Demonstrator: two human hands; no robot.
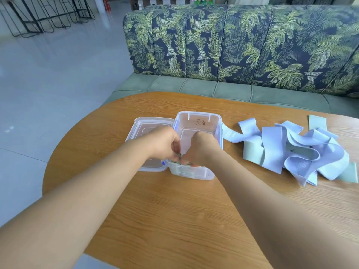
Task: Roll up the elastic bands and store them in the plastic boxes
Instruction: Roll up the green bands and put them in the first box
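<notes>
A clear plastic box (198,121) stands open in the middle of the wooden table (174,210), its lid (153,121) lying flat to its left. My left hand (163,142) and my right hand (202,150) reach into the near end of the box, fingers curled together round a small rolled green band (178,155). Most of that roll is hidden by my fingers. A loose heap of light blue and pale green elastic bands (291,150) lies on the table to the right of the box.
A leaf-patterned sofa (242,45) with a green seat stands just behind the table. Grey tiled floor (48,84) lies to the left, with black wire chair frames (44,14) far back. The table's curved edge runs close on the left.
</notes>
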